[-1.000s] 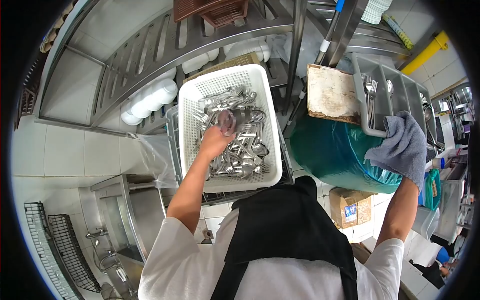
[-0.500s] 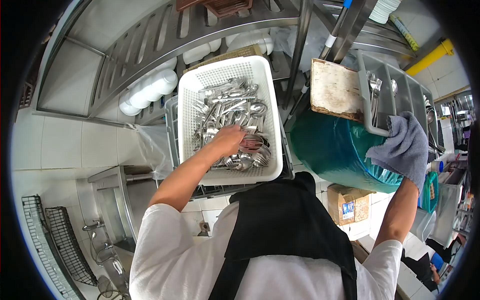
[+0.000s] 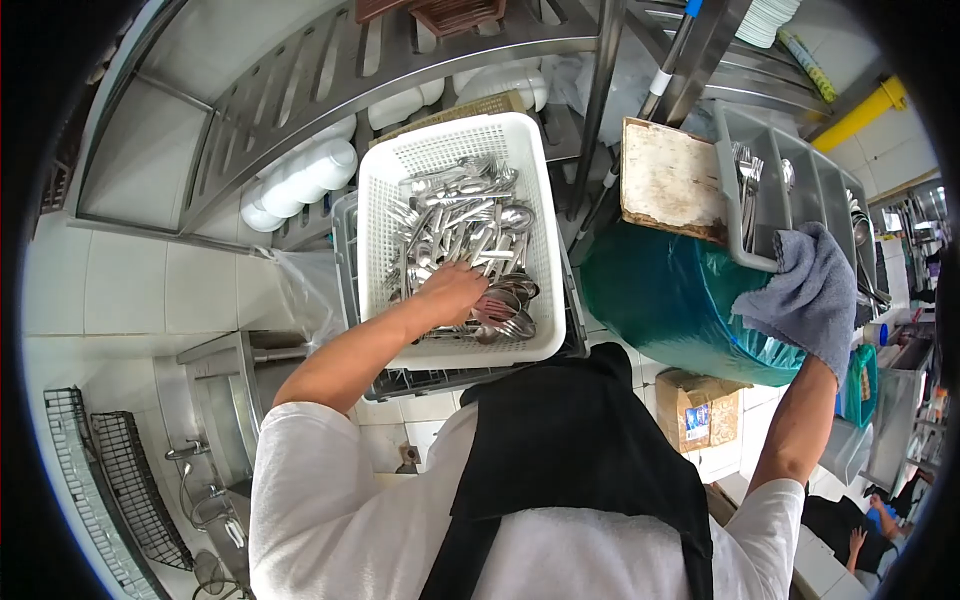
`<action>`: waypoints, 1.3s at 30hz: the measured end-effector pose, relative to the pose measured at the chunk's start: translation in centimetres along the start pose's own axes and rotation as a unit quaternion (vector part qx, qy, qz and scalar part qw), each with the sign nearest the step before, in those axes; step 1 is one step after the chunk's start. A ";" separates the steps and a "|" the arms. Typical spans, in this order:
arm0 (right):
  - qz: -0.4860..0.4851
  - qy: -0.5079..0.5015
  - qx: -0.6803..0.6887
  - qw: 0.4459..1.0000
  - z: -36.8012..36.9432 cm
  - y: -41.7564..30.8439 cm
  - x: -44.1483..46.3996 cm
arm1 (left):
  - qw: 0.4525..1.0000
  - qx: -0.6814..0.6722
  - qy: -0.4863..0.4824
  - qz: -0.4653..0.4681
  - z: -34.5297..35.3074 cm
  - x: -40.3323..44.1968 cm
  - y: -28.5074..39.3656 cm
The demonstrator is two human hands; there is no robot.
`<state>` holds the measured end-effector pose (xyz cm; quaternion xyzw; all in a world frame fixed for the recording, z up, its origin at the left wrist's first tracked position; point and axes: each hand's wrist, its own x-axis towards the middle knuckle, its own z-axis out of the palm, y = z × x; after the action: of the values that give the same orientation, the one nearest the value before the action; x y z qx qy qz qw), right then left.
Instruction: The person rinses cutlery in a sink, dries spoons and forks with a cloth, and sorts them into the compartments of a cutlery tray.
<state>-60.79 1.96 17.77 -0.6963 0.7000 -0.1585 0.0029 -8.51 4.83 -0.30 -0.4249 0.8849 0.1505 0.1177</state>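
My left hand (image 3: 452,290) is down in a white perforated plastic basket (image 3: 548,270), its fingers bent together over a heap of metal forks and spoons (image 3: 460,225). What the fingertips pinch, if anything, is lost among the handles. Near those fingers lies a dark, reddish-looking round spoon or ladle (image 3: 492,306). On the right, a grey cloth (image 3: 800,290) covers my right hand, and only my right forearm (image 3: 805,420) shows below it. The cloth drapes over the front edge of a grey compartment tray (image 3: 750,262), which holds forks (image 3: 748,180) and spoons.
Beneath the tray stands a green bin (image 3: 650,300) with a liner. A worn board (image 3: 672,180) rests beside the tray. White bowls (image 3: 300,185) lie behind the basket under a metal rack (image 3: 300,120). A cardboard box (image 3: 697,410) sits on the floor. Another person (image 3: 850,530) is at lower right.
My left hand has shifted slightly left and down within the basket, and some cutlery beside it has moved. The right arm and the cloth have stayed in place.
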 end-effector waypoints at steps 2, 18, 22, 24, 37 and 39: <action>-0.023 0.025 -0.040 0.999 0.0 -0.1 -0.2 | 0.999 0.011 -0.033 -0.020 -0.1 0.1 0.3; -0.016 0.016 -0.002 1.000 -0.2 -0.2 0.0 | 0.979 -0.151 0.088 -0.104 -2.2 -2.8 0.4; 0.008 0.045 -0.001 0.999 0.4 0.4 0.2 | 0.932 -0.250 0.190 -0.183 -2.6 -3.8 -0.7; -0.002 0.031 0.030 0.999 0.5 1.2 0.6 | 0.890 -0.334 0.221 -0.218 -2.9 -4.1 -0.8; -0.028 -0.001 -0.048 0.998 -0.3 -1.1 0.2 | 0.529 -0.679 0.477 -0.178 0.7 -2.6 -1.0; -0.025 0.016 -0.038 0.999 0.3 0.0 0.5 | 0.502 -0.714 0.460 -0.162 1.1 -1.5 -1.6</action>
<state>-60.69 1.37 17.61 -0.7107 0.6877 -0.1429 -0.0393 -6.19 5.35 -1.05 -0.5105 0.3223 0.4923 -0.6270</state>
